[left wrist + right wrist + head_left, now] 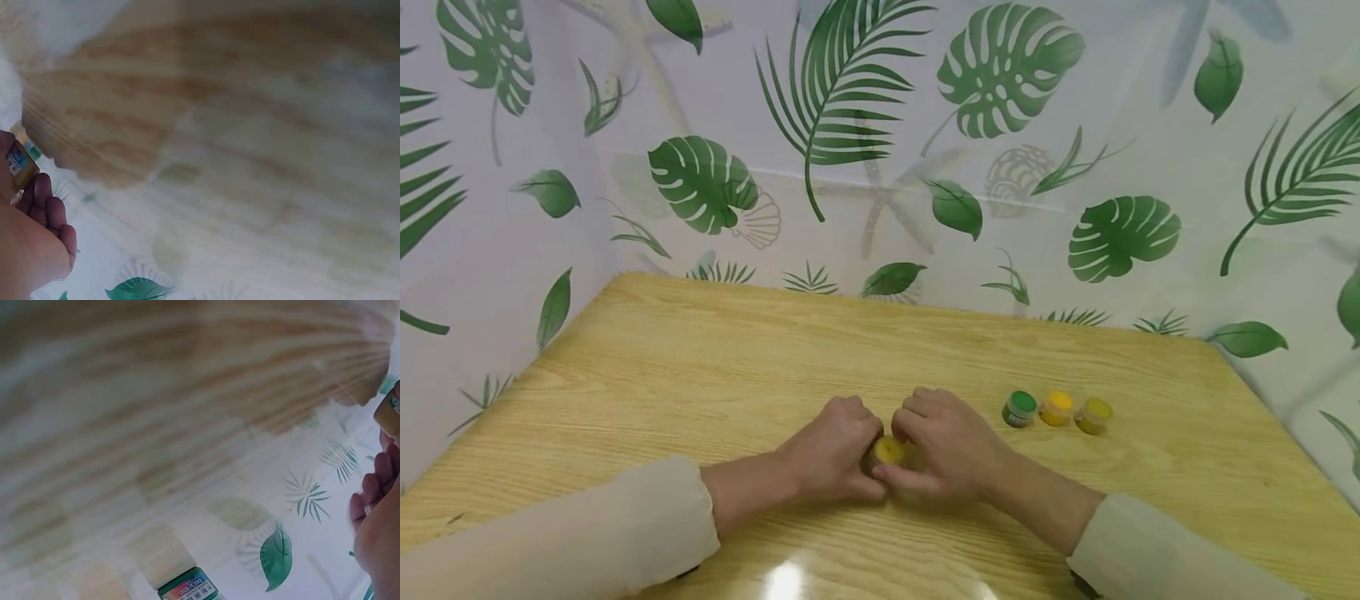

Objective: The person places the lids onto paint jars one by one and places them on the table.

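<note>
A small paint jar (890, 451) with a yellow top stands between the two hands near the middle of the wooden table. My left hand (833, 450) grips it from the left, fingers curled on its far side and thumb in front. From the right, my right hand (951, 446) holds the same jar with curled fingers and thumb. The left wrist view shows the labelled side of the jar (22, 165) beside the left hand (40, 231). Part of the jar (389, 415) also appears at the edge of the right wrist view, above the right hand (382, 512).
Three more paint jars stand in a row to the right: a green jar (1019, 408), an orange-yellow jar (1057, 408) and a dark yellow jar (1093, 416). Behind the wooden table (737, 350) hangs a leaf-print cloth (880, 233), which also borders both sides.
</note>
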Motion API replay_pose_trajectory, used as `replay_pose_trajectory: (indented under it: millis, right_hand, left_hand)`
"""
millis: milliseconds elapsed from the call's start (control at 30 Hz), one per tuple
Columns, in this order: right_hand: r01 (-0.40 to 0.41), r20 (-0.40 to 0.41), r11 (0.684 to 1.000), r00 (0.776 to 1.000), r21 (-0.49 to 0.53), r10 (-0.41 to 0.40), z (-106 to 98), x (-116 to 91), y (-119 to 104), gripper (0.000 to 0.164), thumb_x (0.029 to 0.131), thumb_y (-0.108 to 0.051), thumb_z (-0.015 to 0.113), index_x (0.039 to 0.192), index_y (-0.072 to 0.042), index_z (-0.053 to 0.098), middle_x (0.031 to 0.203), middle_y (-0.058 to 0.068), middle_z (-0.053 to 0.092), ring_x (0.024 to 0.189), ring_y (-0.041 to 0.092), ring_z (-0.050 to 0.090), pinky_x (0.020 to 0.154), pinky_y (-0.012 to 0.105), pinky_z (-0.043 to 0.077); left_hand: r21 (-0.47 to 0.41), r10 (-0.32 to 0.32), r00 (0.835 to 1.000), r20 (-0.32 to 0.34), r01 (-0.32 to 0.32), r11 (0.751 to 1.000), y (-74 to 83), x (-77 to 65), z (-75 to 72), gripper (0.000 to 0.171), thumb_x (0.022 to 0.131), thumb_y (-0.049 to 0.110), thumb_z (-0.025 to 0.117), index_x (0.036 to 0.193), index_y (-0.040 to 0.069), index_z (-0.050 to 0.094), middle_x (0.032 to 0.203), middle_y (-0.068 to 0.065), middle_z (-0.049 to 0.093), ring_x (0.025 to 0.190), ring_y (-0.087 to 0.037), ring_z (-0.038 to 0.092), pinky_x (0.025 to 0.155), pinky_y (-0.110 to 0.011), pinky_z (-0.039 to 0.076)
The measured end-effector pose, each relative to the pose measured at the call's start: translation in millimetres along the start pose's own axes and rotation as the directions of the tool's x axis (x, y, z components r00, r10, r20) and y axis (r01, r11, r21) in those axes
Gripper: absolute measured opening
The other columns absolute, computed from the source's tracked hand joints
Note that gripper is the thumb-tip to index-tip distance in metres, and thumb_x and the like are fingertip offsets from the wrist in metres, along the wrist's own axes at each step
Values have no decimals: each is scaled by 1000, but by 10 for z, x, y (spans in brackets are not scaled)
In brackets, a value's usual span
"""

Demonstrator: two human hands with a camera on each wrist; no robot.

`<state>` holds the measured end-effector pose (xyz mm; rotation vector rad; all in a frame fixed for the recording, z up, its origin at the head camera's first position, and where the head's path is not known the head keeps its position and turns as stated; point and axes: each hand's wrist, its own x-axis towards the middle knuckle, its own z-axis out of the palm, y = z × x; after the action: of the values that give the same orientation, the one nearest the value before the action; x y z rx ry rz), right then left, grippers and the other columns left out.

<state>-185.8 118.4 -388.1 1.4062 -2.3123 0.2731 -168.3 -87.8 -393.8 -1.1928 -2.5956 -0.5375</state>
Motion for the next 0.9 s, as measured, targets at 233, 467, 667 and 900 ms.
replay_pose_trajectory:
  millis: [233, 467, 667, 900]
  right_hand:
    - [16, 33, 994, 999, 106, -20, -37, 6, -3, 24, 84, -39, 69, 86, -16, 61, 80, -9, 55, 76, 6, 48, 69, 22, 45]
    - [13, 94, 989, 995, 148, -27, -70, 13, -30, 28, 76, -32, 73, 95, -13, 63, 90, -7, 61, 85, 6, 54, 75, 20, 49]
    - [6, 40, 996, 999, 85, -9, -37, 22, -53, 27, 76, -38, 76, 81, -17, 59, 75, -9, 54, 72, 4, 47, 64, 18, 42]
    - [-45, 17, 992, 999, 116, 44, -35, 1, -36, 33, 85, -47, 69, 83, -15, 62, 77, -7, 55, 73, 5, 49, 65, 20, 44]
  left_hand:
    - [-2, 3, 1000, -8, -3, 1000, 36, -9, 8, 27, 66, 33, 79, 68, 19, 55, 61, 13, 48, 64, -4, 41, 67, -21, 37]
    - [-18, -8, 1000, 11, 8, 1000, 30, -18, 9, 25, 65, 31, 76, 66, 19, 54, 58, 14, 46, 60, -5, 41, 64, -20, 36]
    - [-20, -4, 1000, 15, 5, 1000, 25, -11, 16, 26, 63, 32, 80, 66, 18, 59, 60, 13, 52, 61, -4, 42, 64, -19, 37]
    - [-162, -93, 995, 45, 99, 982, 28, -5, 6, 21, 65, 27, 80, 66, 18, 61, 60, 13, 54, 62, -3, 44, 60, -18, 38]
